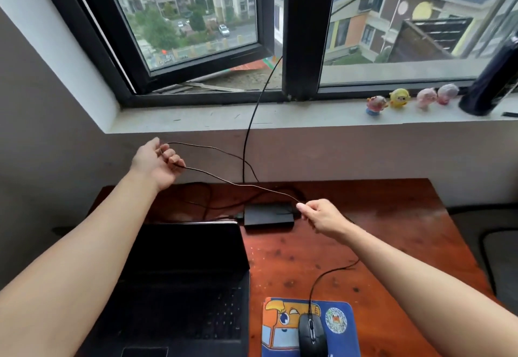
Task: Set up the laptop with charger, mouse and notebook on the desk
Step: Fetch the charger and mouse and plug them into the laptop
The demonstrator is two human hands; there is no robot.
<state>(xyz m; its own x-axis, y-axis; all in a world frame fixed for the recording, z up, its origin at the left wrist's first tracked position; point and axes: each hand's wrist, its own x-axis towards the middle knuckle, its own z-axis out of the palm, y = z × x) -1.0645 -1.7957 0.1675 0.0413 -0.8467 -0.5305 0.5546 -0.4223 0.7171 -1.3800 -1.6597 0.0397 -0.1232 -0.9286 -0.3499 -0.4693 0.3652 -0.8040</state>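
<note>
A thin black cord (238,185) is stretched in the air above the back of the reddish-brown wooden table (392,216), held between both hands. The left hand (158,160) is raised near the wall, palm turned up; its grip is clenched round the cord, which loops through the curled fingers and trails back down behind the table. The right hand (319,213) is lower, just over the flat rectangular black charger brick (267,215), and its grip pinches the cord between thumb and fingertips.

The open matte black laptop (179,272) sits at the table's left, screen dark, with the brick lying just behind its right corner. The glossy black mouse (312,331) rests on a blue fabric mouse pad (280,325) printed with an orange cartoon. Its cord curves up and passes under the right forearm; whether it is the held cord cannot be told.

A thicker black cable (252,115) rises from behind the table over the grey stone windowsill (196,118), where four small rounded toy figurines (398,98) and a dark cylindrical flask (493,76) stand.
</note>
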